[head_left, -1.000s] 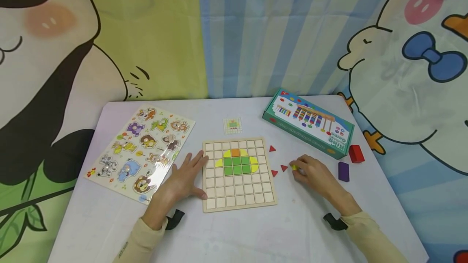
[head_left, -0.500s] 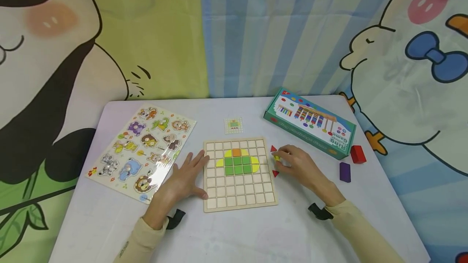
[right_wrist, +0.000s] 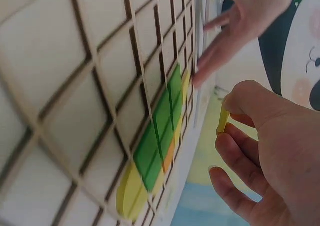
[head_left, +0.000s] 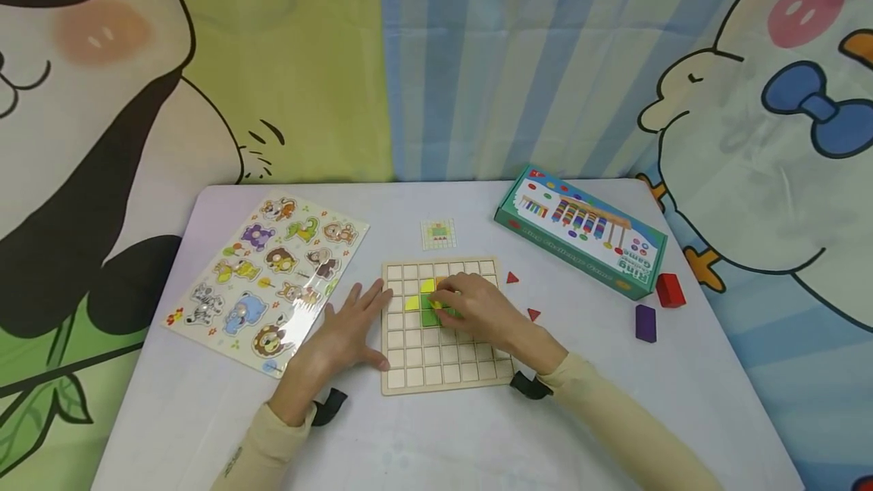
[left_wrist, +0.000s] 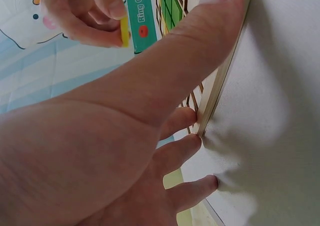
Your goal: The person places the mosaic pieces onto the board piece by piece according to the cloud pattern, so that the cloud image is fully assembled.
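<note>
A wooden grid board (head_left: 414, 359) holds a group of green tiles (right_wrist: 159, 131), with yellow tiles (head_left: 412, 303) and an orange tile (right_wrist: 168, 157) around it. My left hand (head_left: 346, 330) rests at the board's left edge, fingers spread and thumb touching the frame. Above the board's tiles, my right hand (head_left: 480, 313) pinches a small yellow tile (right_wrist: 223, 120) between thumb and fingers. The left wrist view also shows that tile edge-on, apart from the board. In the head view, my right hand covers part of the coloured tiles.
Right of the board lie red triangles (head_left: 512, 277). A small pattern card (head_left: 438, 234) sits beyond it. An animal puzzle sheet (head_left: 276, 273) is at left. A green game box (head_left: 580, 231), a red block (head_left: 671, 290) and a purple block (head_left: 646, 323) are at right.
My right hand has carried the yellow tile leftward, from the table past the red triangles to above the board. One red triangle is now hidden. My left hand has stayed in place.
</note>
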A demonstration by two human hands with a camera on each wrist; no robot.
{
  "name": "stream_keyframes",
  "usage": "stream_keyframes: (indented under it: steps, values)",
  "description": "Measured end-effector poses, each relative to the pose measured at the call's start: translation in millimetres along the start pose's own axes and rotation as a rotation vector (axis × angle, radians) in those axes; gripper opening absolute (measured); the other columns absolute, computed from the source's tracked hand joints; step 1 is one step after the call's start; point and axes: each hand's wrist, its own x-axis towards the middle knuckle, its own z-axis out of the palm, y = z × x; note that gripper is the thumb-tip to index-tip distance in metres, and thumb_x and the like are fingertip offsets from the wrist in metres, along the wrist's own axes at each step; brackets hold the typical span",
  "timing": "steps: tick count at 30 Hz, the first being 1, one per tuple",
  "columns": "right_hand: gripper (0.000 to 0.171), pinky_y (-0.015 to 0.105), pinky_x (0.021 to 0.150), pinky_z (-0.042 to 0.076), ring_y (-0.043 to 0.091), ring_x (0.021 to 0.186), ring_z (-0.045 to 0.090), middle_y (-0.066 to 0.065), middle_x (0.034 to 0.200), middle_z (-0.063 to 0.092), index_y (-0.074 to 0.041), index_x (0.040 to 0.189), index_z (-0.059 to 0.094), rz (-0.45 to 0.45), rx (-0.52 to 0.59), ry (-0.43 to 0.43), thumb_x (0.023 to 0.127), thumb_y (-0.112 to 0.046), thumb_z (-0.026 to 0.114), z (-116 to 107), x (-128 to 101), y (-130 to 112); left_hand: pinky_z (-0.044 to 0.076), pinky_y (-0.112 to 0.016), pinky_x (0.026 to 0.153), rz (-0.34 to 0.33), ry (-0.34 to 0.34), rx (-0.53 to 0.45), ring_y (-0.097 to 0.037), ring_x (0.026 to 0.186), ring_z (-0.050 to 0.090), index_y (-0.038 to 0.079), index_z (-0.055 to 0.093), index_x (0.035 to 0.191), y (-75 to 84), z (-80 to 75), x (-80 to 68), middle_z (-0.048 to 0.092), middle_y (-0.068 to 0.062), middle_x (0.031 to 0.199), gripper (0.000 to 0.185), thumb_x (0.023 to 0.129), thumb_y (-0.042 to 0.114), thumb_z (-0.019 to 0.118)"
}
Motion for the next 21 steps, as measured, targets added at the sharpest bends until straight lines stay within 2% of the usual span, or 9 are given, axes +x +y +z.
stream_keyframes:
  steps: [8,15,21]
  values:
    - [0.019,0.031,0.090,0.055,0.016,0.099,0.068,0.000,0.105,0.075,-0.013,0.106,0.078,-0.077,-0.005,-0.063,0.088,-0.017,0.079,24.6,11.2,-16.8,0.013,-0.087,0.107,0.004,-0.003,0.004,-0.048,0.155,0.010,0.010,0.030,0.160,-2.4,-0.8,0.6,0.015,-0.012,0.171,0.120,0.062,0.035,0.094]
    - [0.014,0.030,0.091,0.053,0.015,0.104,0.068,-0.004,0.108,0.075,-0.016,0.104,0.079,-0.084,-0.101,-0.138,0.094,-0.023,0.072,33.9,11.5,-23.1,0.014,-0.087,0.106,0.013,-0.007,0.005,-0.048,0.155,0.011,0.011,0.030,0.160,-1.8,-1.4,0.5,0.016,-0.012,0.171,0.120,0.062,0.037,0.094]
    - [0.017,0.031,0.090,0.053,0.015,0.104,0.067,-0.004,0.109,0.075,-0.016,0.108,0.079,-0.080,-0.149,-0.139,0.095,-0.024,0.072,37.4,10.9,-25.3,0.014,-0.087,0.107,0.005,-0.010,0.003,-0.048,0.155,0.010,0.011,0.030,0.160,-0.8,-2.2,0.3,0.015,-0.011,0.171,0.120,0.062,0.036,0.094]
